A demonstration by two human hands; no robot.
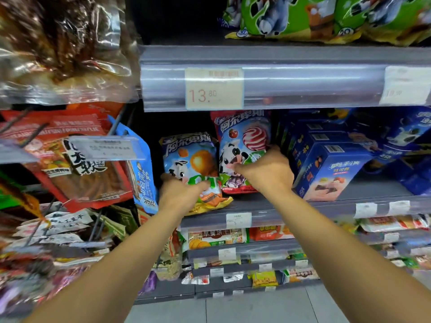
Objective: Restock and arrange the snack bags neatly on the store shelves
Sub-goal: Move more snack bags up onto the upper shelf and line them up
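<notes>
Snack bags at mid-frame, orange bag (191,159) clamped in left grip (184,194), red bag (242,141) in right grip (268,171), should stand upright, fronts level.

Head-worn camera faces the shelves (256,86) close up, angled down.

glossy plastic snack bags (191,164), matt grey shelf (275,206), shiny clear plastic price rail (303,87), paper tag (214,88)

My left hand (180,194) grips the orange lollipop bag (193,157) low down; my right hand (268,171) holds the red lollipop bag (242,138) just beside it, near the blue Oreo box (331,171).
</notes>
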